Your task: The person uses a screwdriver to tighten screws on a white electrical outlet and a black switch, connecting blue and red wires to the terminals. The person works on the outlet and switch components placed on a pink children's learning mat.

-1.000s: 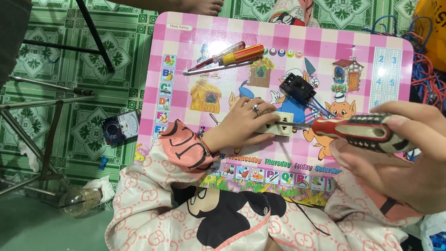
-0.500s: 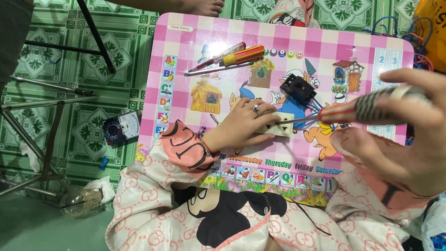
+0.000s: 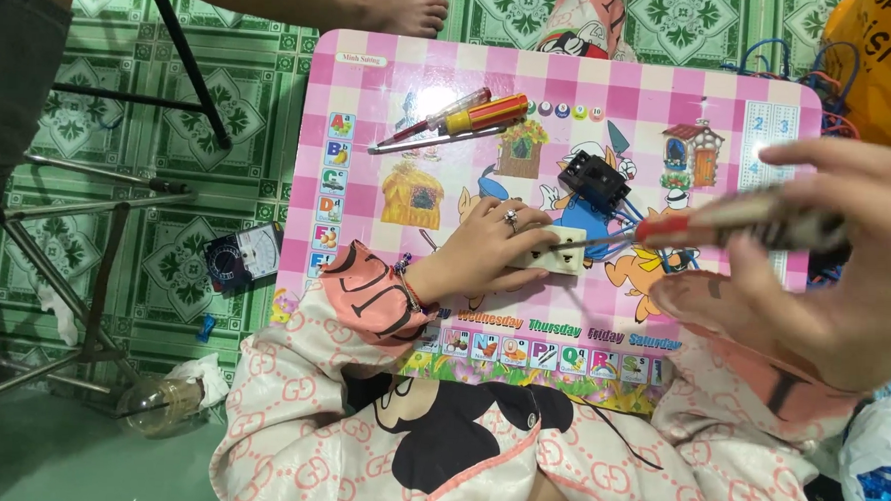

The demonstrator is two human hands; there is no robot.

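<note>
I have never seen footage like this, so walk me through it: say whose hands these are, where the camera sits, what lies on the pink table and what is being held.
There is no machine here. The single view comes from a camera worn on a person's head, looking down at their own two bare hands and their patterned pink sleeves.

The surface is a small pink checked children's table with cartoon pictures, standing on a green tiled floor.

The left hand, with a ring on one finger, presses down on a cream electrical socket block. The right hand, close to the camera and blurred, holds a screwdriver with a red and black handle, its tip at the block.

Also on the table: a black component with blue wires and two more screwdrivers. On the floor to the left lies a meter with a dial. Another person's bare foot shows at the top.
</note>
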